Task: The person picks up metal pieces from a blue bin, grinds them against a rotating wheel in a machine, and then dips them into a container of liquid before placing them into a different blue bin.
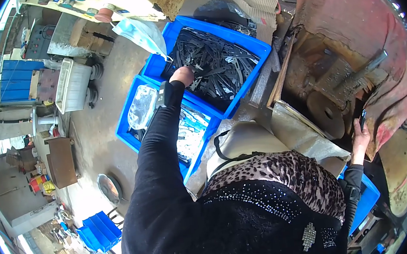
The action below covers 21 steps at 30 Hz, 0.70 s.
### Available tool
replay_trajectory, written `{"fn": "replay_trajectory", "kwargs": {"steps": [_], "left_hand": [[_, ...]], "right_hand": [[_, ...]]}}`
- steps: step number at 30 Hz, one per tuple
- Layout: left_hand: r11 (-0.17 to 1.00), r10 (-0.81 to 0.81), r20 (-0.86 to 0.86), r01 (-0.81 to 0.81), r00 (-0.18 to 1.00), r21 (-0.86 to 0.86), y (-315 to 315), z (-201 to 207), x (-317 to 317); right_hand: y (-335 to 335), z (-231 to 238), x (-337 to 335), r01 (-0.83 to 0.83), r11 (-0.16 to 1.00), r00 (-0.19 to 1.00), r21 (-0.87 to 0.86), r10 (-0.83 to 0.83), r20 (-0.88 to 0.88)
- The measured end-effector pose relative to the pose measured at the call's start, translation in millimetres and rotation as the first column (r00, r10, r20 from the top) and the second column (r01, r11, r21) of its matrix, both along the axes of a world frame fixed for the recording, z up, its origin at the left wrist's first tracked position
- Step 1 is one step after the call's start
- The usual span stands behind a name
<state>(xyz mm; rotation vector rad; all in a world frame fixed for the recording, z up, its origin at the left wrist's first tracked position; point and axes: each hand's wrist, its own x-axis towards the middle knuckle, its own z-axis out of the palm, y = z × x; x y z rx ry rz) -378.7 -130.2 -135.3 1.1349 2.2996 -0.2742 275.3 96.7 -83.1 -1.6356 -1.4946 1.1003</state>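
Left grip (183, 75) was over dark flat strips (221, 60) in a blue bin (248, 83) at upper centre, whether open or closed could not be told, right grip (360, 139) at right pinched a slim dark piece (363, 118), which jutted upward beside reddish cloth (394, 99).

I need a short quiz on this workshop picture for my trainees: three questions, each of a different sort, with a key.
1. Multiple choice. Which container is the left hand at?
A) a white rectangular tub
B) the blue plastic bin of dark flat strips
C) a round metal basin

2. True or false? The right hand is beside the draped reddish cloth.

3. Fill the gap. The round flat disc with a hole in it is nearer the ____ hand.

Key: 1. B; 2. True; 3. right.
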Motion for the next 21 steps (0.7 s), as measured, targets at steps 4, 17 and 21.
{"fn": "replay_trajectory", "kwargs": {"steps": [4,17,21], "left_hand": [[0.956,0.148,-0.044,-0.132,0.988,0.263,-5,0,19],[0.544,0.308,0.857,-0.816,0.413,0.198,76,6,84],[0.028,0.338,0.936,-0.993,-0.101,-0.118,118,-15,127]], "right_hand": [[3,-7,3,0.042,0.999,0.999,-0.006,-0.042,0.032],[-3,9,-4,-0.019,1.000,0.997,-0.012,0.020,0.072],[-5,8,-4,-0.031,0.999,0.994,0.030,0.027,0.106]]}}
